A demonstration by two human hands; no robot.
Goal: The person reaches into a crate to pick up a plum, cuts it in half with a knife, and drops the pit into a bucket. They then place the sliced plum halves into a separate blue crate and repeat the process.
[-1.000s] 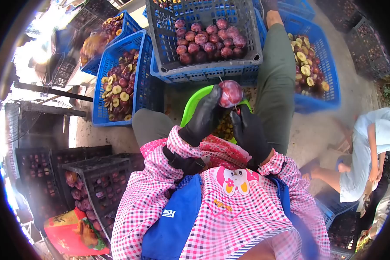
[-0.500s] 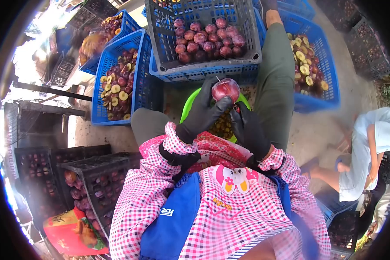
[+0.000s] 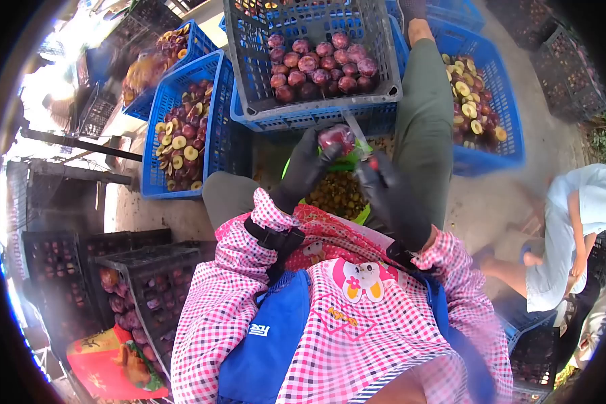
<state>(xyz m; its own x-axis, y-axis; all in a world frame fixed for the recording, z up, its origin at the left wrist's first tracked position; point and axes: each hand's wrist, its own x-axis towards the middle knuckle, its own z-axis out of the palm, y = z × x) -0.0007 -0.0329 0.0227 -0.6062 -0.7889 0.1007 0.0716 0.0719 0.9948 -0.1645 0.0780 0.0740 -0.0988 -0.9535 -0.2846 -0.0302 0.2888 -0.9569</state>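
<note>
In its black glove, my left hand [image 3: 306, 170] is closed around a dark red plum [image 3: 335, 138], held up in front of me. My right hand [image 3: 388, 192], gloved too, grips a knife [image 3: 352, 126] with a red handle; its blade points up and away, right beside the plum. Below both hands stands a bright green basin [image 3: 361, 216] with many small brownish pieces inside, partly hidden by my gloves. Just beyond, a black crate [image 3: 320, 106] of whole plums rests on a blue crate.
Blue crates of cut plums stand at left [image 3: 211, 128] and right [image 3: 512, 128]. Black crates [image 3: 148, 254] filled with plums are stacked at lower left. My leg [image 3: 424, 114] stretches forward on the right. Another person [image 3: 552, 236] sits at far right.
My right hand has shifted slightly, and the knife blade now shows fully to the right of the plum; before, the plum hid most of it. The plum is slightly nearer the left.
</note>
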